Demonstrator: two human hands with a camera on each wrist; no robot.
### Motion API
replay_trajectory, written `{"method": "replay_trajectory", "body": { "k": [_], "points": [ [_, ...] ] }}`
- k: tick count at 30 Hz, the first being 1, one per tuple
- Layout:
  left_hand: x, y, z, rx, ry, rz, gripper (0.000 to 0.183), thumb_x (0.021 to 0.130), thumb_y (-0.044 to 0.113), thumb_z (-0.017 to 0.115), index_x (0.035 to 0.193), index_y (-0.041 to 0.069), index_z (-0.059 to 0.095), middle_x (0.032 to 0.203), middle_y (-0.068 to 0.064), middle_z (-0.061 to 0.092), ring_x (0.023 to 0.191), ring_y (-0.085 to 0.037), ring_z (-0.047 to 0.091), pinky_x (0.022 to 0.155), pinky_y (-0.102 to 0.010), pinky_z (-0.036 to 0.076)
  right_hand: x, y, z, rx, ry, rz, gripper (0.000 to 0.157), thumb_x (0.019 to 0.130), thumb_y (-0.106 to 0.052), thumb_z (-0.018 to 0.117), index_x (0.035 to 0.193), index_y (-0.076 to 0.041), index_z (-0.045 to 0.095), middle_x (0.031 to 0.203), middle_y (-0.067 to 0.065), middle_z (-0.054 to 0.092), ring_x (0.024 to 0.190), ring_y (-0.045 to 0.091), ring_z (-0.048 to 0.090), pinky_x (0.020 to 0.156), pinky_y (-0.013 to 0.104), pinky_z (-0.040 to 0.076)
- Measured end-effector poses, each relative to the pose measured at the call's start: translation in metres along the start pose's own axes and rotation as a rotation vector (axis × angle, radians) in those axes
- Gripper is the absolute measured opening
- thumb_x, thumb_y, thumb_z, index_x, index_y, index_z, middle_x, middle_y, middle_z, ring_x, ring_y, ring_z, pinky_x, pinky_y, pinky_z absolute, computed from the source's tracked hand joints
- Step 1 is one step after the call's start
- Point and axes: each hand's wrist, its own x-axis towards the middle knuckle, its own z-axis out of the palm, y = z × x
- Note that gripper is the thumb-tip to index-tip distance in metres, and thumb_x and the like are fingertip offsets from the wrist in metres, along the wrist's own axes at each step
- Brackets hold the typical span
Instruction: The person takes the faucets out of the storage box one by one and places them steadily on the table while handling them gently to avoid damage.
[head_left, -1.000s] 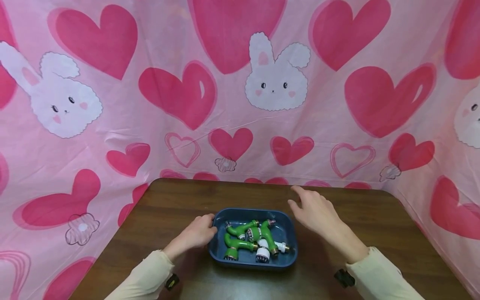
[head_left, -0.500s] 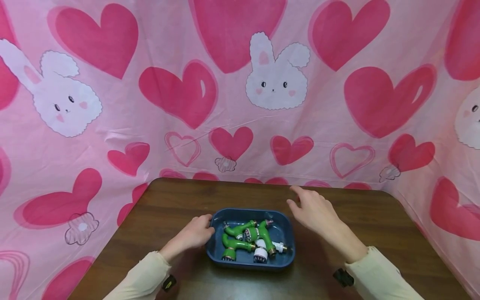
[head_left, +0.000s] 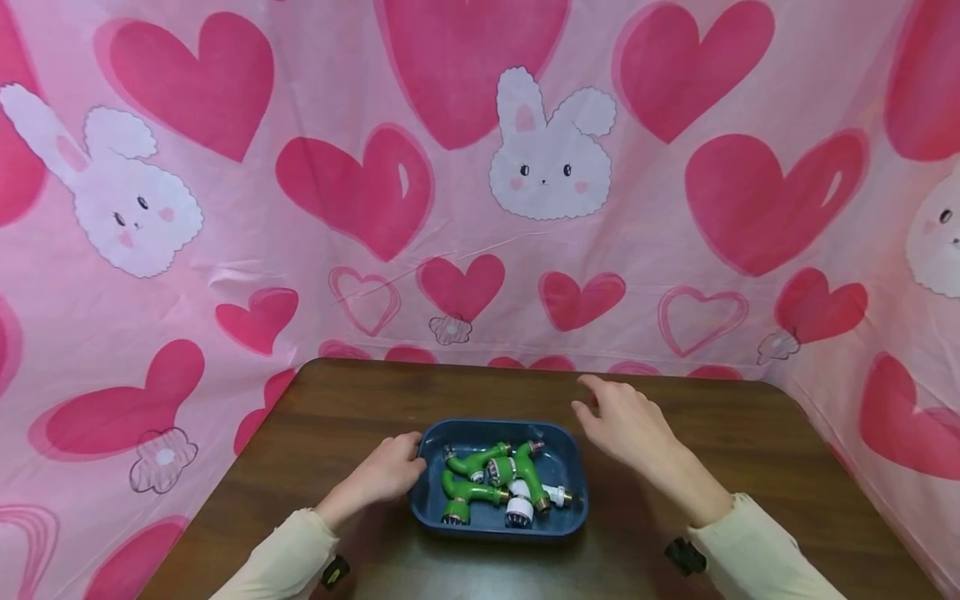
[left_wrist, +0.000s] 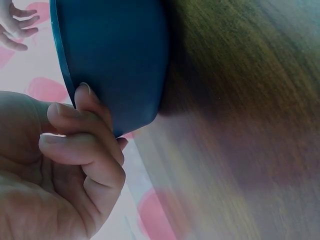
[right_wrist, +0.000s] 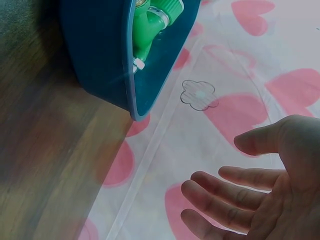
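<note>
A dark blue plastic basin [head_left: 498,532] sits on the table and holds three green taps and a white one. One green tap [head_left: 459,490] lies at the near left, another green tap [head_left: 474,462] behind it, and the third green tap [head_left: 531,479] leans across the white tap [head_left: 519,510]. At the basin's left end my left hand [head_left: 390,468] pinches the rim; in the left wrist view its fingers [left_wrist: 100,150] are curled against the outer wall. My right hand [head_left: 628,423] hovers right of the basin, apart from it, with loose fingers and nothing held.
The brown wooden table [head_left: 750,467] extends around the basin. Pink cloth [head_left: 465,225] with hearts and rabbits hangs behind the table and along both sides. A dark strap piece [head_left: 686,556] sits at the right wrist, with a similar one [head_left: 335,572] at the left.
The basin has slid slightly to the left together with my left hand. My right hand has stayed nearly in place.
</note>
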Motion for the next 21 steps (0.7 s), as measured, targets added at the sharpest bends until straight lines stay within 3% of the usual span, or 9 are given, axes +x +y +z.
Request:
{"method": "replay_trajectory", "body": {
  "k": [10, 21],
  "points": [
    [0.0008, -0.0025, -0.0036, -0.008, -0.002, -0.010, 0.041, 0.106, 0.006, 0.058, 0.143, -0.010, 0.052, 0.068, -0.010, 0.059, 0.048, -0.024, 0.058, 0.049, -0.031, 0.052, 0.0008, 0.0008, -0.0021, -0.015, -0.003, 0.003, 0.049, 0.096, -0.024, 0.075, 0.139, -0.002, 0.064, 0.106, 0.014, 0.074, 0.076, 0.020, 0.065, 0.065, 0.040, 0.061],
    [0.0004, -0.0045, -0.0055, 0.007, 0.009, -0.008, 0.041, 0.105, 0.005, 0.058, 0.143, -0.010, 0.053, 0.066, -0.010, 0.058, 0.047, -0.023, 0.058, 0.048, -0.033, 0.053, 0.0039, -0.0003, -0.0004, -0.006, -0.013, -0.004, 0.050, 0.096, -0.024, 0.075, 0.139, -0.001, 0.064, 0.104, 0.014, 0.074, 0.073, 0.018, 0.064, 0.061, 0.036, 0.059]
  ]
}}
